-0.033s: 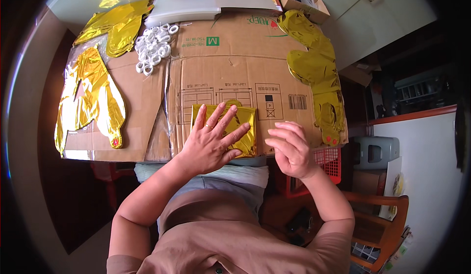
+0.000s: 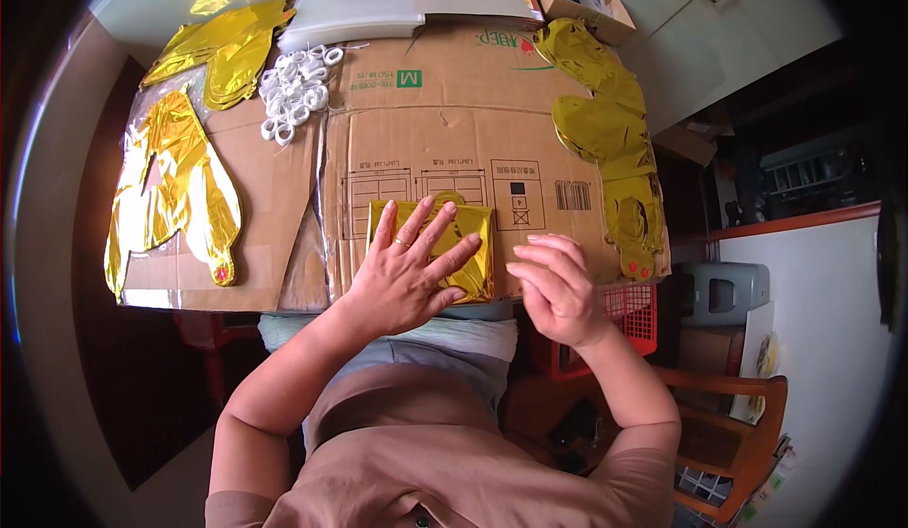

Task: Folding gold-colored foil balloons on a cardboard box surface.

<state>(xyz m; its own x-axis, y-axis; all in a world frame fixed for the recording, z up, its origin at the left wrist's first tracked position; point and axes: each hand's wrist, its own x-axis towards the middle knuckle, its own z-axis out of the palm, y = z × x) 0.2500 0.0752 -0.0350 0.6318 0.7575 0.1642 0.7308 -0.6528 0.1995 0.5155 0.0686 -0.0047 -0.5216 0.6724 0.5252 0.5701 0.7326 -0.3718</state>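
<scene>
My left hand (image 2: 405, 268) lies flat with its fingers spread on a folded gold foil piece (image 2: 480, 273), holding it against the cardboard near the table's front edge. Most of the foil is hidden by that hand; its rounded tip pokes out past the far edge. To the right of the foil hovers my right hand (image 2: 558, 290), its fingers loosely bent, the thumb apart from them and nothing visible between.
Flat cardboard (image 2: 445, 131) covers the tabletop. White ribbon rolls (image 2: 301, 93) sit in a heap at back left. Gold foil shapes lie at left (image 2: 180, 188) and right (image 2: 605, 121). Clear plastic sheets (image 2: 355, 22) and a small box (image 2: 591, 13) stand at the back; a red basket (image 2: 634, 315) is below.
My right hand has shifted very slightly to the left, toward the foil piece. The left hand stays in place.
</scene>
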